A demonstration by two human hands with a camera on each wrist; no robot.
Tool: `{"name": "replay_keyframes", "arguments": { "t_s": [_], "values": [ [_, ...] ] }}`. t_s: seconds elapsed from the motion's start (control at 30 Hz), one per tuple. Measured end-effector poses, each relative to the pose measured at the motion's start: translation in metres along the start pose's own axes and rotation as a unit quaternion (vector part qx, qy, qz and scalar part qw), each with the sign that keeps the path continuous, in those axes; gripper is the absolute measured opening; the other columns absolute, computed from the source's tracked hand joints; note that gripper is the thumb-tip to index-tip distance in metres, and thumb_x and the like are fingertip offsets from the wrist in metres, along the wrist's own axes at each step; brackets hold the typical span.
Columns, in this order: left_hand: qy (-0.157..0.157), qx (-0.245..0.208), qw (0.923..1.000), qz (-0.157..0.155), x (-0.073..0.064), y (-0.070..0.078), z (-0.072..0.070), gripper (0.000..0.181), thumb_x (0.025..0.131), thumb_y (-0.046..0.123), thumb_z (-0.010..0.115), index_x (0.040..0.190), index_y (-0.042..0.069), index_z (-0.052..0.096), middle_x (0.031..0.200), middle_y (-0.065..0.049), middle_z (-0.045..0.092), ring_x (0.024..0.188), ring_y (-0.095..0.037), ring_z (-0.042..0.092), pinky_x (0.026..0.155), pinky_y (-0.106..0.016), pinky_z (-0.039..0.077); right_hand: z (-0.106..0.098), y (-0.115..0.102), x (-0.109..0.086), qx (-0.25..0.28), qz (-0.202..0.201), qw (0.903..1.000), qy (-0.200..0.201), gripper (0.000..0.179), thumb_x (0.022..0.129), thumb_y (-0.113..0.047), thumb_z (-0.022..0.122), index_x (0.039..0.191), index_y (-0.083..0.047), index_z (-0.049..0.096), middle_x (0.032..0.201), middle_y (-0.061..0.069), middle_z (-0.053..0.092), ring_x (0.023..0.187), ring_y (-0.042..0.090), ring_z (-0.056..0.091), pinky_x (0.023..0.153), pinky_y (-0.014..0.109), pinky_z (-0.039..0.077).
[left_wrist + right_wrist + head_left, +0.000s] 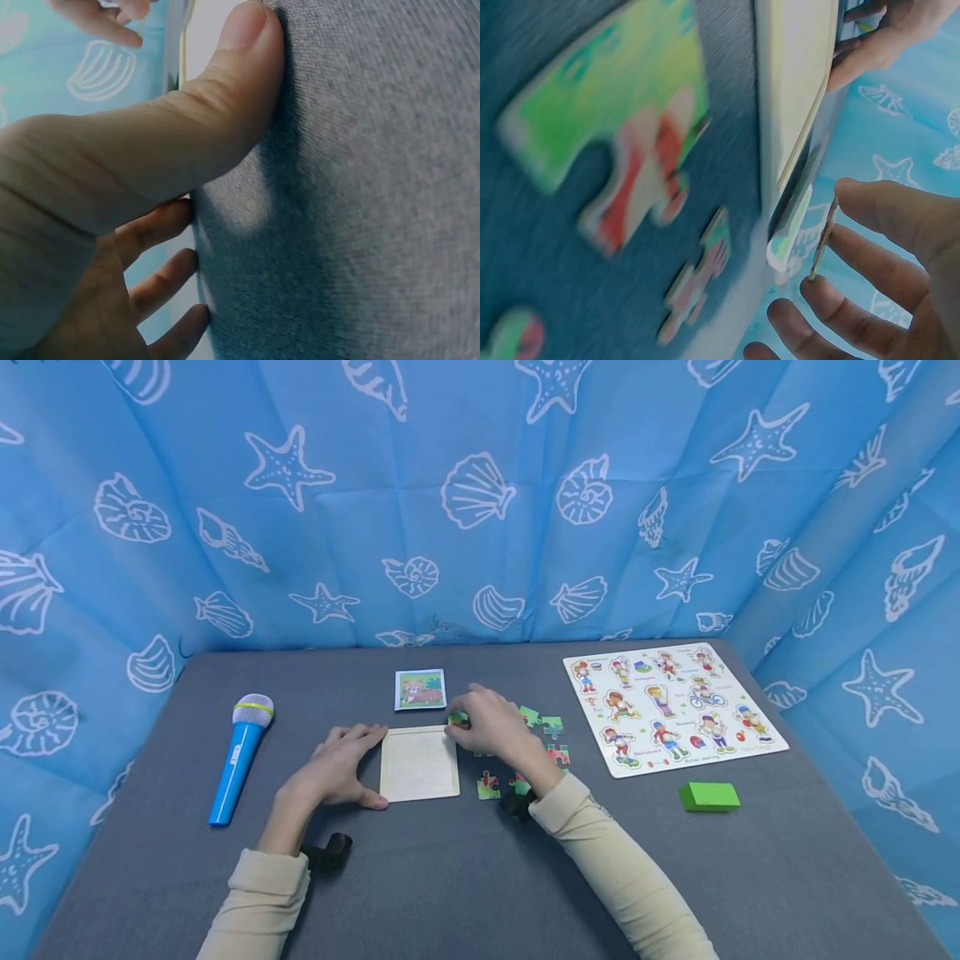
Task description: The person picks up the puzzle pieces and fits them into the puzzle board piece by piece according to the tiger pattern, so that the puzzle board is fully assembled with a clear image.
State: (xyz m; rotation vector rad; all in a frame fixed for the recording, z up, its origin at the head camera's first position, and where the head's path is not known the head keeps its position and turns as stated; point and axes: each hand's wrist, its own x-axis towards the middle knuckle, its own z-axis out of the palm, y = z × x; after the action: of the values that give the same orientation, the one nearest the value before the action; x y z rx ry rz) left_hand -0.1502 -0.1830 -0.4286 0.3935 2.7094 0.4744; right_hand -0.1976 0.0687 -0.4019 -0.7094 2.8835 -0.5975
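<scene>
A square pale wooden puzzle tray (418, 764) lies bare on the grey table. My left hand (341, 767) rests at its left side, thumb by the lower left corner and index fingertip by the upper left, the fingers spread. Over the tray's upper right corner, my right hand (491, 722) pinches a jigsaw piece (824, 240) between thumb and fingertips; the right wrist view shows the piece edge-on. Several loose jigsaw pieces (488, 785) with green and red print lie right of the tray, partly hidden under the right hand and wrist.
A small picture card (420, 690) in a white border lies behind the tray. At the left is a blue toy microphone (242, 760). To the right are a white board of sports figures (675, 710) and a green block (709, 797). A blue curtain (420, 510) hangs behind the table.
</scene>
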Motion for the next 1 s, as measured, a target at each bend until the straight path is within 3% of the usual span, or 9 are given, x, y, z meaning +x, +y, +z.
{"name": "replay_keyframes", "arguments": {
  "t_s": [0.13,0.3,0.4,0.63,1.0],
  "values": [
    [0.002,-0.003,1.0000,0.004,-0.001,-0.002,0.000,0.113,0.071,0.046,0.092,0.160,0.009,0.034,0.162,-0.021,0.038,0.140,-0.048,0.035,0.110,-0.069,0.033,0.005,-0.010,0.003,-0.002,-0.011,0.9999,-0.007,0.028,0.094,-0.028,0.073,0.117,-0.013,0.078,0.106,0.009,0.068,0.081,0.021,0.056,0.062,0.035,0.044],
    [0.004,-0.007,0.9999,0.008,-0.001,-0.003,0.001,0.113,0.070,0.047,0.092,0.160,0.009,0.034,0.161,-0.021,0.038,0.140,-0.048,0.036,0.109,-0.070,0.033,0.012,-0.025,0.008,-0.007,-0.015,0.9995,-0.026,0.029,0.094,-0.031,0.074,0.118,-0.015,0.078,0.118,0.008,0.071,0.099,0.024,0.066,0.074,0.043,0.056],
    [0.003,-0.008,0.9999,0.009,-0.001,-0.003,0.000,0.113,0.070,0.047,0.092,0.160,0.009,0.034,0.161,-0.021,0.038,0.140,-0.048,0.036,0.109,-0.070,0.033,0.016,-0.032,0.011,-0.008,-0.021,0.9991,-0.035,0.030,0.095,-0.032,0.073,0.120,-0.016,0.077,0.126,0.007,0.071,0.101,0.022,0.067,0.072,0.039,0.054],
    [-0.001,-0.011,0.9999,0.008,-0.001,-0.003,-0.001,0.113,0.070,0.048,0.092,0.160,0.010,0.034,0.162,-0.020,0.038,0.139,-0.047,0.036,0.108,-0.069,0.034,0.027,-0.047,0.015,-0.012,-0.026,0.9980,-0.057,0.030,0.094,-0.032,0.074,0.122,-0.018,0.076,0.117,0.003,0.073,0.078,0.014,0.055,0.058,0.028,0.038],
    [0.003,-0.010,0.9999,0.014,-0.002,-0.001,-0.001,0.114,0.069,0.050,0.092,0.159,0.008,0.036,0.159,-0.020,0.041,0.139,-0.048,0.036,0.107,-0.068,0.035,0.038,-0.058,0.021,-0.062,-0.029,0.9958,-0.061,0.035,0.094,-0.038,0.073,0.125,-0.022,0.074,0.122,0.003,0.070,0.099,0.018,0.066,0.069,0.036,0.054]
  ]
}}
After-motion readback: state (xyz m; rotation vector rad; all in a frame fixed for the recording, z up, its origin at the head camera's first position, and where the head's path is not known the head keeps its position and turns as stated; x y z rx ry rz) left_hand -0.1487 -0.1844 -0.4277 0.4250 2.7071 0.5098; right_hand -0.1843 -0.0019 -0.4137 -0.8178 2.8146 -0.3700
